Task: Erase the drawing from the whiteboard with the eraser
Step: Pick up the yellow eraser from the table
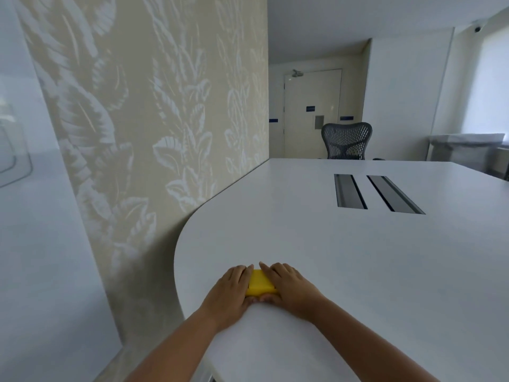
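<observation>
A yellow eraser point(260, 282) lies on the white table point(344, 257) near its rounded left end. My left hand point(231, 290) rests against the eraser's left side and my right hand point(286, 285) against its right side, so both enclose it. Thumbs meet at its near edge. The whiteboard point(30, 216) is the glossy white surface at the far left, seen at a steep angle. Faint curved lines show on the whiteboard at its upper left, but I cannot tell whether they are drawing or reflection.
A wall with leaf-pattern wallpaper point(165, 119) runs along the table's left side. Two dark cable slots point(377, 194) sit in the tabletop. A black mesh chair point(347, 142) stands at the far end, before a door point(311, 111). A covered bin point(468, 150) is at right.
</observation>
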{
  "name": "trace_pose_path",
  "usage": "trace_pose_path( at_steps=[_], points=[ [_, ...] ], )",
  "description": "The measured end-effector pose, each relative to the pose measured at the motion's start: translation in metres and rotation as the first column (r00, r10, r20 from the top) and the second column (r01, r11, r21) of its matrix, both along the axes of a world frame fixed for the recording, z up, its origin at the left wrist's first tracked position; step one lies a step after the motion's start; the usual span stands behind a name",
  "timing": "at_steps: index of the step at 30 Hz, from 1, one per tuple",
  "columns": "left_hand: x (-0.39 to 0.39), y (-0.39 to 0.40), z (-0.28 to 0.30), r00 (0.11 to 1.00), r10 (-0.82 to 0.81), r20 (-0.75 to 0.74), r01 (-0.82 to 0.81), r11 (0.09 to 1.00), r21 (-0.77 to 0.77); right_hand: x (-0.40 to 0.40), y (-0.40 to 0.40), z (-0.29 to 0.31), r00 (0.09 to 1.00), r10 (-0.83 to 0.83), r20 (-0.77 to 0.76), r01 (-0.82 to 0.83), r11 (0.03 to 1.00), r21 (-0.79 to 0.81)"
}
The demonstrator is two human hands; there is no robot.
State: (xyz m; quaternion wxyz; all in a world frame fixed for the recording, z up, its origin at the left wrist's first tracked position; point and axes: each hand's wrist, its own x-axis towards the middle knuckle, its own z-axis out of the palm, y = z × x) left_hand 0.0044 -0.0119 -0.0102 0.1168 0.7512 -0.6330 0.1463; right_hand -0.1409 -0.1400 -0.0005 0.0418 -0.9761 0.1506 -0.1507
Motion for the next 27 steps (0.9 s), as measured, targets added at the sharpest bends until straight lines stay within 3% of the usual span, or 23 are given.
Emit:
trace_pose_path(
  at_steps=[3, 9, 16, 21, 27],
  points=[
    [0.000, 0.007, 0.004, 1.000, 0.006, 0.018, -0.005, 1.000, -0.018, 0.005, 0.002, 0.003, 0.999, 0.033, 0.008, -0.032, 0.999, -0.037],
    [0.012, 0.035, 0.011, 0.964, 0.007, 0.264, 0.051, 0.977, -0.209, 0.035, 0.032, 0.013, 0.988, 0.127, 0.089, -0.111, 0.980, -0.165],
    [0.032, 0.088, 0.033, 0.896, 0.177, 0.407, -0.088, 0.970, -0.228, 0.069, 0.079, 0.023, 0.966, 0.204, 0.157, -0.185, 0.974, -0.128],
    [0.048, 0.157, 0.062, 0.847, 0.293, 0.443, -0.174, 0.941, -0.289, 0.103, 0.135, 0.047, 0.865, 0.370, 0.339, -0.250, 0.903, -0.349],
    [0.063, 0.266, 0.099, 0.699, 0.417, 0.581, -0.296, 0.908, -0.295, 0.148, 0.227, 0.076, 0.727, 0.527, 0.440, -0.379, 0.843, -0.383]
  ],
)
